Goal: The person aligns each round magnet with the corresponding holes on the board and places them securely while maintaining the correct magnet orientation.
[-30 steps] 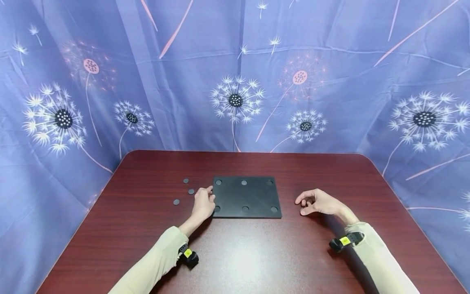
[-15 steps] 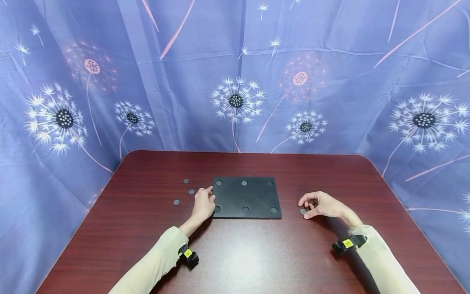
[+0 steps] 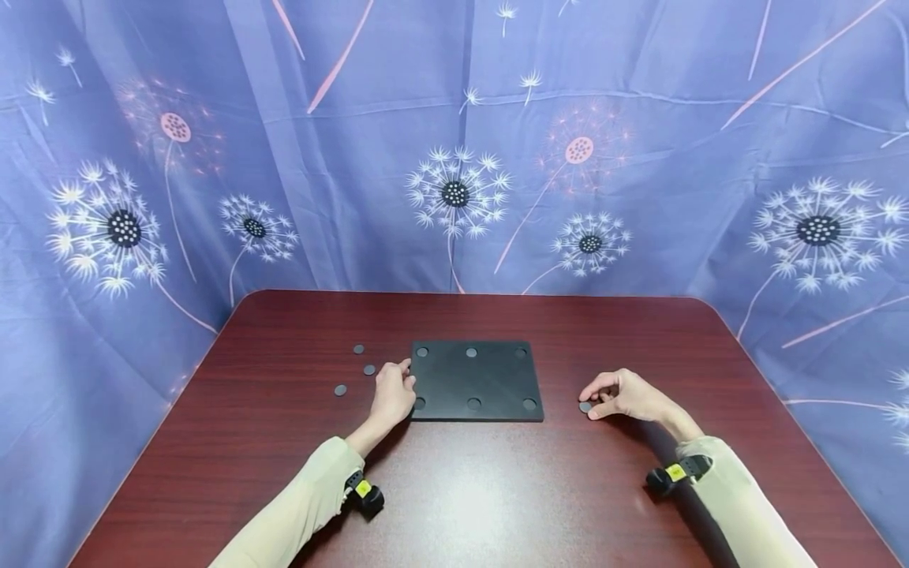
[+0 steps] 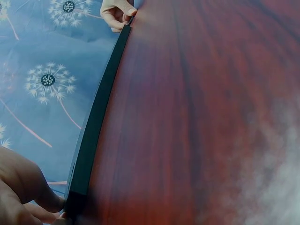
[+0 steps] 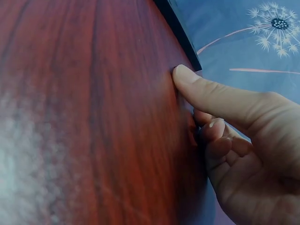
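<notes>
A dark red, wood-grained surface (image 3: 540, 473) was noted, its far corners rounded; a pale glare (image 3: 474, 501) was cast on its near middle. Behind it and along both sides, creased blue-violet cloth (image 3: 369, 173) was hung, printed with dark-centred white dandelions (image 3: 454, 194), pink dandelions (image 3: 579, 150) and loose white seeds (image 3: 529, 81).

left grip (image 3: 393, 393): curled, pinching | right grip (image 3: 625, 396): curled, pinching | arms (image 3: 294, 498): angled inward

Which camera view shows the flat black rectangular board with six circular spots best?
The head view, because the black rectangular board shows nearly its whole top face there. The left wrist view shows mainly its long near side; the right wrist view, only a short piece of that side, near the top.
</notes>
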`<state>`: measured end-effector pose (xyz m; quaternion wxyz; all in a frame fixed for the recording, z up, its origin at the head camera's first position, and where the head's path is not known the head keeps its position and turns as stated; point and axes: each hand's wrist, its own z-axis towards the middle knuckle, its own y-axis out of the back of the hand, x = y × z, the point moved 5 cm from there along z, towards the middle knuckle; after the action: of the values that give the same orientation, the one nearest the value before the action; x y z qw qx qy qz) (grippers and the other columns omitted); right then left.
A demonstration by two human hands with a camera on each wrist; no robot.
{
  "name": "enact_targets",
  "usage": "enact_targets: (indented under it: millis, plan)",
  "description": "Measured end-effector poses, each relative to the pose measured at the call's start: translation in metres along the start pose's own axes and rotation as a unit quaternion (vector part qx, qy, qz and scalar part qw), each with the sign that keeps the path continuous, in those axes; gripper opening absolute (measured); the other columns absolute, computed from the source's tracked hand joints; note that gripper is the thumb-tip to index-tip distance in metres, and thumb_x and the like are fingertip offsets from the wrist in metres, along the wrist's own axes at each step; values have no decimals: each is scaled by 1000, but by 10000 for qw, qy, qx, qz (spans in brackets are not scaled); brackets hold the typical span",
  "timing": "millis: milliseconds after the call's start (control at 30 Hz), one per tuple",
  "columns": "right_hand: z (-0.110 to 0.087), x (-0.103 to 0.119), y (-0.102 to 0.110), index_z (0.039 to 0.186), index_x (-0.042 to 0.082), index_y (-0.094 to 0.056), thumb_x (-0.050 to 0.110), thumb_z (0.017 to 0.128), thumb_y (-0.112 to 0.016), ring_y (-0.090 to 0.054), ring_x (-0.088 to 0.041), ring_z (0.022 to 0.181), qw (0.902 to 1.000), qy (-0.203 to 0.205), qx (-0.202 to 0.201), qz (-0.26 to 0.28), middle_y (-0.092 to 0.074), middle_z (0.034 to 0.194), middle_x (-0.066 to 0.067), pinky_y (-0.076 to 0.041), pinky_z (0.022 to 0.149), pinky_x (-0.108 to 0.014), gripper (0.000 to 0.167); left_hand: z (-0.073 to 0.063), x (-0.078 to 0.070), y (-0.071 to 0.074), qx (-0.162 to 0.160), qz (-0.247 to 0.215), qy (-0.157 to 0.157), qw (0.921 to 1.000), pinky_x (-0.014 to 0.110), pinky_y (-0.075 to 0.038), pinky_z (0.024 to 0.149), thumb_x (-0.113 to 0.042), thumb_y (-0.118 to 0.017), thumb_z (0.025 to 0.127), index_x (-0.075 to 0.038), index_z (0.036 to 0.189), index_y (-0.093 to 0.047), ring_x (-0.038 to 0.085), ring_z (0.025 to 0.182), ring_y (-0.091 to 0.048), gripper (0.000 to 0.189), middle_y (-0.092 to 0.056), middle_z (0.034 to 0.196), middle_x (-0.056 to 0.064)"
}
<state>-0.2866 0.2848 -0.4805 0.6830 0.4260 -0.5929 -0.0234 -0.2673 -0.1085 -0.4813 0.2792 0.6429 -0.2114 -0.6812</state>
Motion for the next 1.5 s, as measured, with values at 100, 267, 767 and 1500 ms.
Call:
enact_targets:
  millis: [100, 267, 767, 1500]
  plan:
    - [0, 0, 0, 97, 6, -75, 16, 77, -81, -51, -5, 69, 10000, 77, -33, 7, -64, 81, -8, -44, 59, -20, 23, 0, 0, 0, 20, -29, -6, 10000, 39, -53, 83, 1, -53, 96, 10, 133, -51, 34, 104, -59, 39, -57, 110, 22]
    - [-1, -1, -2, 94, 7, -75, 15, 78, -80, -50, -3, 65, 9995, 320, -29, -18, -63, 76, -6, -44, 57, -20, 19, -1, -1, 0, 30, -37, -62, 10000, 40, -53, 84, 1, -53, 95, 11, 133, -51, 36, 106, -58, 39, -57, 111, 23]
    - [8, 1, 2, 103, 1, -69, 11, 83, -75, -61, -3, 71, 9978, 108, -486, 445, -68, 86, -2, -50, 62, -20, 23, -1, -2, 0, 10, -15, -126, 9999, 40, -53, 82, 1, -53, 95, 12, 132, -51, 35, 103, -58, 39, -57, 109, 22]
    - [56, 23, -8, 102, -1, -67, 5, 86, -70, -64, -8, 76, 9956, 157, -862, 317, -69, 91, -16, -51, 65, -20, 17, -1, -2, 1, -207, 182, -284, 9992, 45, -51, 91, 3, -55, 92, 14, 127, -55, 38, 105, -58, 36, -60, 105, 24]
